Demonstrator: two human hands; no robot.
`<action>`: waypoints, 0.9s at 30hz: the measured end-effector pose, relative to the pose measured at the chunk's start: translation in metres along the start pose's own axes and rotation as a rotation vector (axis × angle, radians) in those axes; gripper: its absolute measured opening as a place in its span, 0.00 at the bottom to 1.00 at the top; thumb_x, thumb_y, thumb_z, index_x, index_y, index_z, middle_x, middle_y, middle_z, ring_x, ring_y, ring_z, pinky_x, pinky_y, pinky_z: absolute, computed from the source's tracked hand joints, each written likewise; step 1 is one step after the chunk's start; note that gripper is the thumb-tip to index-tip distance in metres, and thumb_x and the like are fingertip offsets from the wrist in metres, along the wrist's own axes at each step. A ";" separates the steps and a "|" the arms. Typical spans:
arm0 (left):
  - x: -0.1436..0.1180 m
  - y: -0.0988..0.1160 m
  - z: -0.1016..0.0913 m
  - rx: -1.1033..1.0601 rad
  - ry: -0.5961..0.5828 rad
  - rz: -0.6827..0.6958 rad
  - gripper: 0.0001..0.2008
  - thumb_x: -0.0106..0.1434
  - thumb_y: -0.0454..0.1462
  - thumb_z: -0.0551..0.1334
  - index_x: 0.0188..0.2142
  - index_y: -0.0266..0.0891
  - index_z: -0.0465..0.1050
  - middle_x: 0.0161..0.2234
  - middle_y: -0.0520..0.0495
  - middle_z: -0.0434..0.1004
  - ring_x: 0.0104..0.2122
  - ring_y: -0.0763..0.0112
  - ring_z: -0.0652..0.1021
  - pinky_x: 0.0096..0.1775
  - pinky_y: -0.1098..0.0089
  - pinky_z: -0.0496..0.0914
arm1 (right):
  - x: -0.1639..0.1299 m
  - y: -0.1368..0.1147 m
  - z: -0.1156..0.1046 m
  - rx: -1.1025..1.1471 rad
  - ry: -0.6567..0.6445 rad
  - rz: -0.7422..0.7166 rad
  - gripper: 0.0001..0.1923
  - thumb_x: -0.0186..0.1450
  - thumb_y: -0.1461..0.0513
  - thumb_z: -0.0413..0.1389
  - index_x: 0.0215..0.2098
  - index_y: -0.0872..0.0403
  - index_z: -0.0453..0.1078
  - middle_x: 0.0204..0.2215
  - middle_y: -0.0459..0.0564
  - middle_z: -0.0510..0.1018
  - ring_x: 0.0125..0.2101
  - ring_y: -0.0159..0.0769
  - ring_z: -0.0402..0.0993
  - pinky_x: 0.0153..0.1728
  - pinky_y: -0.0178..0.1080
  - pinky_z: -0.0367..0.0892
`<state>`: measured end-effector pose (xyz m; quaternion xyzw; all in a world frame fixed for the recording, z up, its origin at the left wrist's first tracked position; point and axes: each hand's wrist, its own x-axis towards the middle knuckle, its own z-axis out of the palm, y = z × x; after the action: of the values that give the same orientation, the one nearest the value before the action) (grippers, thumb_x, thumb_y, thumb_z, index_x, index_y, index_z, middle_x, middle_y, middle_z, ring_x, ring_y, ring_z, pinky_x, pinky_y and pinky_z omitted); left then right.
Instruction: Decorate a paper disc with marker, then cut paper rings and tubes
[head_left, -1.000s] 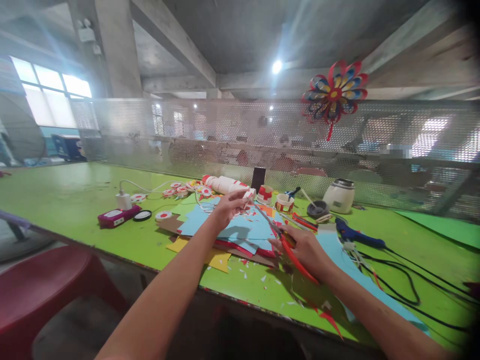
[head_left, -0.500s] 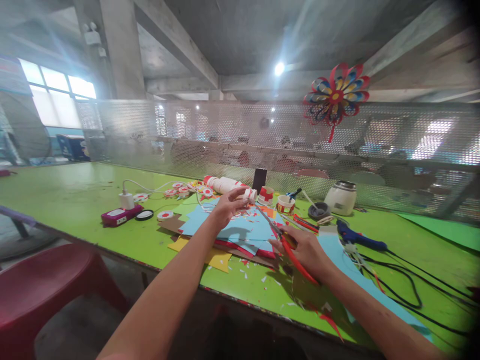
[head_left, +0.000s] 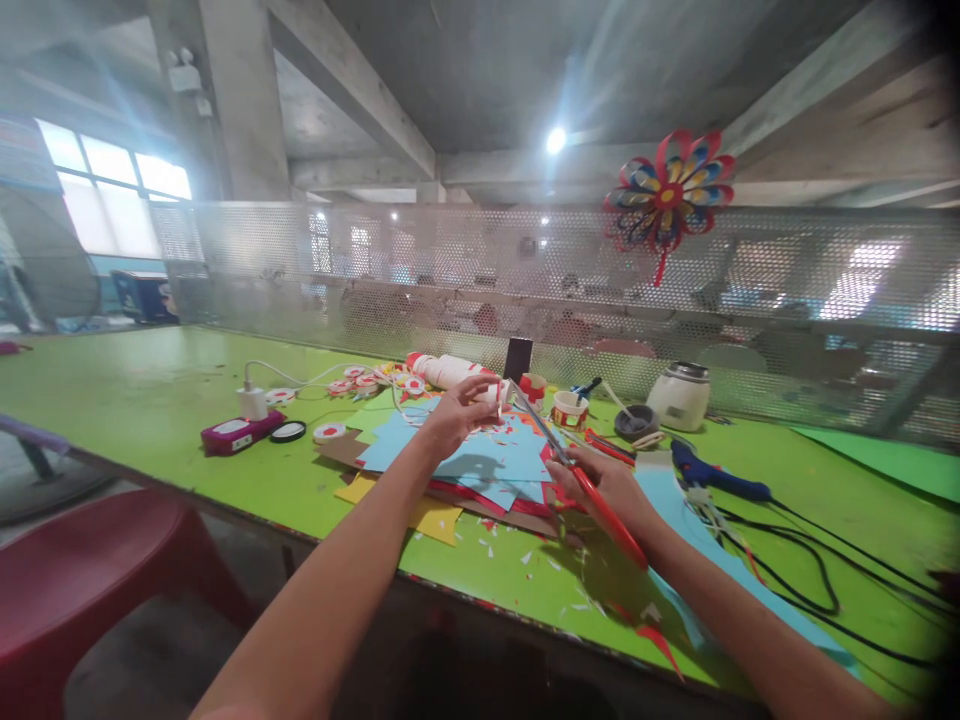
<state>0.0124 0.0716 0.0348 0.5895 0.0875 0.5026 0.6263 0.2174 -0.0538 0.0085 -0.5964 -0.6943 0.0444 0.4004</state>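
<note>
My left hand (head_left: 454, 415) is raised over a pile of light blue paper (head_left: 480, 470), its fingers closed round a small white piece with red marks (head_left: 493, 394), perhaps paper. In my right hand (head_left: 600, 485) are scissors with red handles (head_left: 611, 520). Their blades (head_left: 541, 420) point up and left, with the tips close to the white piece; I cannot tell whether they touch it. Small red and white scraps lie on the paper below. Behind my left hand rests a white roll with red bands (head_left: 450, 371).
Round red-and-white pieces (head_left: 360, 380) and a purple power strip (head_left: 240, 432) lie left. Toward the right are a white-and-red cup (head_left: 570, 409), a dark bowl (head_left: 636, 422), a cream jar (head_left: 679, 397) and a blue glue gun (head_left: 720, 475) with cables. A red stool (head_left: 97, 560) stands front left.
The scissors have tilted more upright, their tips rising beside the white piece. My right hand has shifted slightly. My left hand still holds the piece, now turned a little.
</note>
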 end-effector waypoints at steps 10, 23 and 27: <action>0.000 -0.003 0.005 0.047 -0.017 -0.018 0.21 0.48 0.37 0.71 0.43 0.39 0.73 0.42 0.44 0.75 0.41 0.62 0.77 0.35 0.66 0.73 | 0.000 -0.001 0.002 0.006 0.017 0.002 0.27 0.60 0.43 0.52 0.38 0.56 0.76 0.21 0.47 0.75 0.21 0.33 0.65 0.21 0.35 0.61; -0.001 -0.002 0.007 0.044 -0.042 0.009 0.27 0.45 0.33 0.73 0.46 0.37 0.72 0.44 0.41 0.75 0.41 0.58 0.78 0.40 0.62 0.73 | 0.001 0.001 0.003 0.023 0.024 0.006 0.26 0.60 0.43 0.52 0.36 0.55 0.76 0.19 0.45 0.71 0.19 0.32 0.63 0.19 0.34 0.59; -0.002 -0.001 0.007 0.034 -0.065 0.009 0.25 0.47 0.36 0.72 0.45 0.39 0.70 0.44 0.42 0.72 0.37 0.61 0.79 0.36 0.63 0.74 | 0.000 -0.001 0.003 0.034 0.017 -0.002 0.25 0.60 0.43 0.52 0.35 0.55 0.75 0.20 0.46 0.71 0.20 0.32 0.63 0.20 0.34 0.60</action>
<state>0.0168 0.0653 0.0350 0.6164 0.0730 0.4843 0.6166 0.2151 -0.0529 0.0071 -0.5890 -0.6906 0.0509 0.4165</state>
